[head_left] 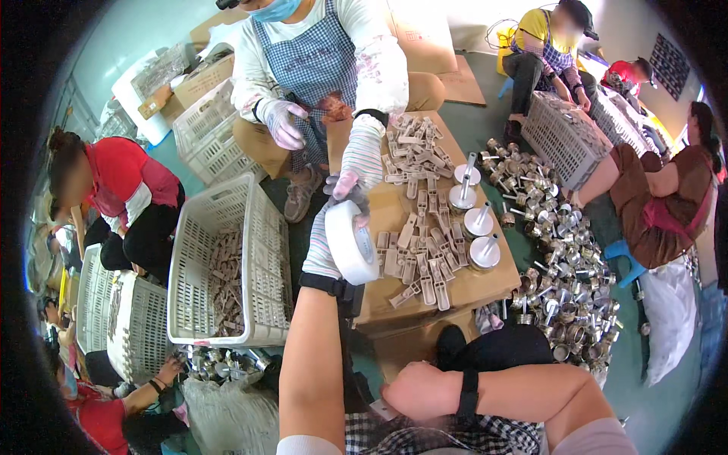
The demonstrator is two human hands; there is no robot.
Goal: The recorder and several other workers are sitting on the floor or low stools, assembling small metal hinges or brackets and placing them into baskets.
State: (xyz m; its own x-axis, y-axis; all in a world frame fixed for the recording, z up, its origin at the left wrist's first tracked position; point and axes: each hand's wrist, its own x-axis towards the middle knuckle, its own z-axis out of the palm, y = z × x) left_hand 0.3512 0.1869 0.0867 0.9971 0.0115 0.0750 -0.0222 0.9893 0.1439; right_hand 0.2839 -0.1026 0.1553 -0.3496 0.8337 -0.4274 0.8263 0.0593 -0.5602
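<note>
Seems to grip the tilted tape roll (350,246) in the left hand (321,240), beyond and left of the right hand (422,391). Cannot tell the latter's grip.

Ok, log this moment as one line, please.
Left hand: gloved, at white tape roll, grip partly hidden | right hand: near checked cloth | co-worker's gloved hand: at roll | cardboard: beige pieces, metal discs

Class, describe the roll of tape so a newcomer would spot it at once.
Find the brown cardboard worktop in the centre, strewn with beige handle-shaped pieces. At its left edge, beside a striped sleeve, is the roll of tape. It is the thick, smooth white ring, unlike the slim beige pieces.
</note>
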